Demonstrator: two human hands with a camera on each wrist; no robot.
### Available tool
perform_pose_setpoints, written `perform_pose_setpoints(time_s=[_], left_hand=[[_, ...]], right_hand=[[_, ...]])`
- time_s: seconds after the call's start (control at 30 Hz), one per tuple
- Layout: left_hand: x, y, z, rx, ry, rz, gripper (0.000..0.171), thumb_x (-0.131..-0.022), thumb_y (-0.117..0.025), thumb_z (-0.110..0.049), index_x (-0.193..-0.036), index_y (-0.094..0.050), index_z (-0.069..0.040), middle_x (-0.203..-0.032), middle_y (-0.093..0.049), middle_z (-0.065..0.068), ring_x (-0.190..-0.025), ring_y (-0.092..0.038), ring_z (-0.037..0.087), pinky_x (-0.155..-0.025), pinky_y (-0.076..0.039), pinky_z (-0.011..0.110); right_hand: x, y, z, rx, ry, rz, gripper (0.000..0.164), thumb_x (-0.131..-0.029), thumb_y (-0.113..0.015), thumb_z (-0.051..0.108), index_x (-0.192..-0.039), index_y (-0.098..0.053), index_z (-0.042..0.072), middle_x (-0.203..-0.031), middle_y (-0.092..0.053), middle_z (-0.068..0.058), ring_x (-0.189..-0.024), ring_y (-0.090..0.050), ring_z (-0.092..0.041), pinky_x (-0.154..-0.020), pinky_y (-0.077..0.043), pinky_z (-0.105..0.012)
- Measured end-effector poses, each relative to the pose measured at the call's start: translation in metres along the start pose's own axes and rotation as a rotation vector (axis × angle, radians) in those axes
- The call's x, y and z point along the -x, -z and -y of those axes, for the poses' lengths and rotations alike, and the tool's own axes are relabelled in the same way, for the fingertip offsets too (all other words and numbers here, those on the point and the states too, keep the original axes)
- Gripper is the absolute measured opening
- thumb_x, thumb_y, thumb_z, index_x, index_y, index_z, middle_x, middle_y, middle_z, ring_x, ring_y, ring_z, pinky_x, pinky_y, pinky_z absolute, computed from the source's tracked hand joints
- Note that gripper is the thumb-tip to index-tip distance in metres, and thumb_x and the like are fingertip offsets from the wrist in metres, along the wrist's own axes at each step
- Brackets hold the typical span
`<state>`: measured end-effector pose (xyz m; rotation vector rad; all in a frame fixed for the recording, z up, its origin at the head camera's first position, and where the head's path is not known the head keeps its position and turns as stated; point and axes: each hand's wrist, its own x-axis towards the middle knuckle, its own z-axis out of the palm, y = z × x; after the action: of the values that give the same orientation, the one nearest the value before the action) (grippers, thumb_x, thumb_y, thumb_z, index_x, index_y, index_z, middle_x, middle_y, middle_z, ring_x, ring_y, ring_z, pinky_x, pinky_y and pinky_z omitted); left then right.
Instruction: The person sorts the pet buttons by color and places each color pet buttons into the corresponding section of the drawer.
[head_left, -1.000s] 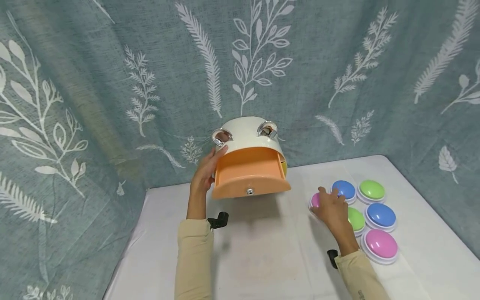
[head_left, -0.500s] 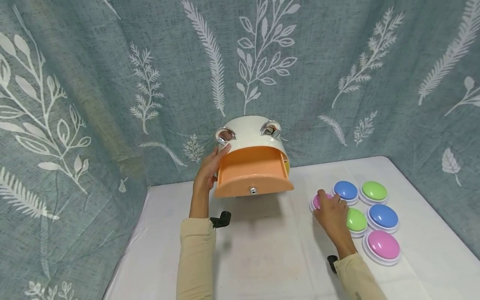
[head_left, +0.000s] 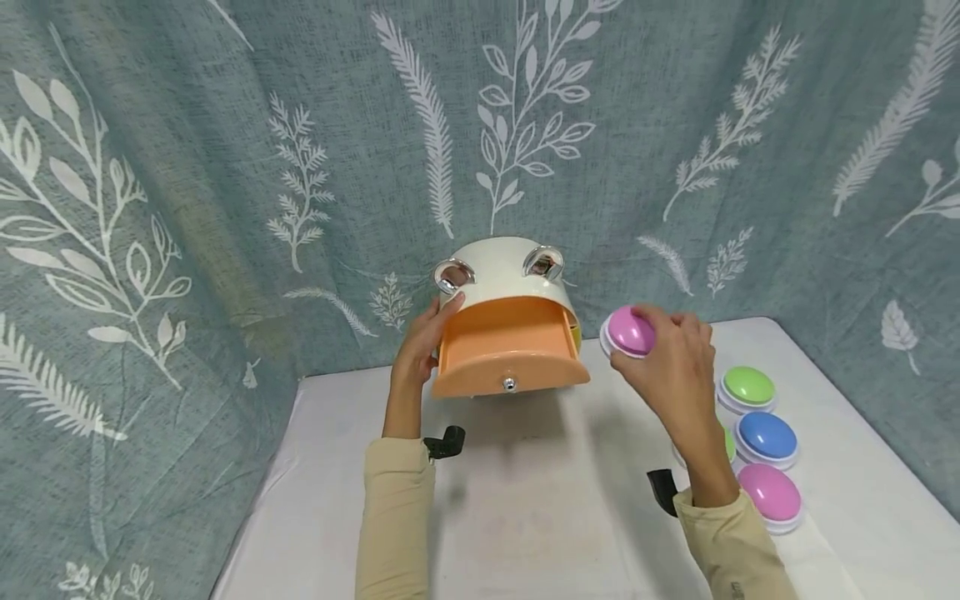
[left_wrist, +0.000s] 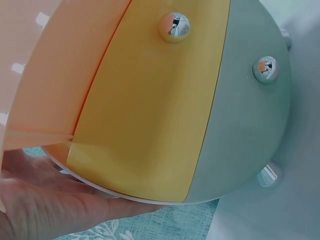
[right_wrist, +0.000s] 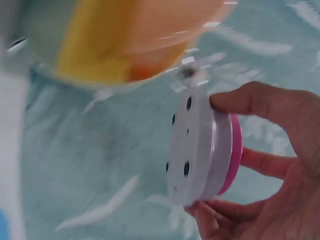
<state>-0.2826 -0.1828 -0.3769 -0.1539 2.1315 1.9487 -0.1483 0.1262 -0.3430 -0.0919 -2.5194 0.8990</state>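
My right hand (head_left: 675, 375) pinches a pink-domed push button (head_left: 630, 331) by its white round base, raised over the table. In the right wrist view the base (right_wrist: 192, 150) is turned toward the camera, showing small dark spots, with the thumb and fingers at opposite edges. My left hand (head_left: 420, 346) rests along the left side of a white, frog-like drawer box (head_left: 495, 258), thumb near its front rim. The box's orange top drawer (head_left: 513, 329) is pulled out. Below it, the left wrist view shows a yellow drawer (left_wrist: 150, 110) and a green-grey drawer (left_wrist: 245, 110), both closed, with silver knobs.
At the right of the white table (head_left: 525, 517) sit more push buttons: a green one (head_left: 748, 386), a blue one (head_left: 767, 435), a pink one (head_left: 770, 493) and another green one (head_left: 729, 446) partly behind my right wrist. A patterned curtain (head_left: 337, 208) hangs behind and at both sides.
My right hand has lifted the pink push button off the table, up and toward the drawer box. The back blue button is now hidden behind that hand. My left hand stays on the box.
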Motion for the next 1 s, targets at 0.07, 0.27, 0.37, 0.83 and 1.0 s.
perform_pose_setpoints(time_s=[0.07,0.27,0.37,0.83,1.0], left_hand=[[0.000,0.000,0.000,-0.001,0.000,0.002,0.101,-0.095,-0.062,-0.066,-0.170,-0.006,-0.028,-0.179,-0.003,0.003,-0.161,-0.025,0.036,-0.122,-0.031,0.070],[-0.001,0.000,0.002,-0.004,0.000,-0.011,0.100,-0.095,-0.062,-0.066,-0.170,-0.007,-0.028,-0.179,-0.005,0.006,-0.161,-0.026,0.037,-0.122,-0.030,0.071],[-0.002,-0.001,0.002,0.001,0.002,-0.022,0.101,-0.094,-0.063,-0.067,-0.170,-0.008,-0.028,-0.178,-0.009,0.007,-0.160,-0.029,0.036,-0.123,-0.032,0.068],[-0.002,-0.004,0.003,-0.028,0.005,-0.034,0.102,-0.094,-0.061,-0.069,-0.170,-0.009,-0.026,-0.176,-0.022,0.008,-0.146,-0.044,0.034,-0.114,-0.047,0.061],[-0.001,-0.003,0.002,-0.013,-0.008,-0.033,0.101,-0.094,-0.061,-0.068,-0.170,-0.010,-0.026,-0.178,-0.013,0.006,-0.157,-0.030,0.034,-0.119,-0.040,0.063]], right_hand=[[-0.008,0.004,0.015,-0.063,0.046,0.037,0.059,-0.081,-0.082,0.018,-0.136,-0.067,0.003,-0.126,-0.064,-0.033,-0.116,-0.051,-0.047,-0.094,-0.045,-0.061],[-0.033,-0.016,0.060,-0.155,0.194,0.231,0.058,-0.080,-0.084,0.021,-0.134,-0.069,0.006,-0.127,-0.072,-0.020,-0.116,-0.058,-0.039,-0.094,-0.053,-0.052],[-0.044,-0.035,0.077,-0.158,0.249,0.333,0.055,-0.080,-0.085,0.022,-0.130,-0.072,0.006,-0.122,-0.075,-0.016,-0.109,-0.065,-0.033,-0.090,-0.056,-0.045],[-0.065,-0.090,0.103,-0.117,0.292,0.640,0.038,-0.080,-0.090,0.029,-0.107,-0.074,0.007,-0.098,-0.075,-0.006,-0.079,-0.061,-0.018,-0.068,-0.046,-0.023],[-0.071,-0.092,0.106,-0.089,0.348,0.694,0.032,-0.082,-0.090,0.024,-0.103,-0.072,0.007,-0.091,-0.068,-0.006,-0.077,-0.055,-0.017,-0.068,-0.043,-0.025]])
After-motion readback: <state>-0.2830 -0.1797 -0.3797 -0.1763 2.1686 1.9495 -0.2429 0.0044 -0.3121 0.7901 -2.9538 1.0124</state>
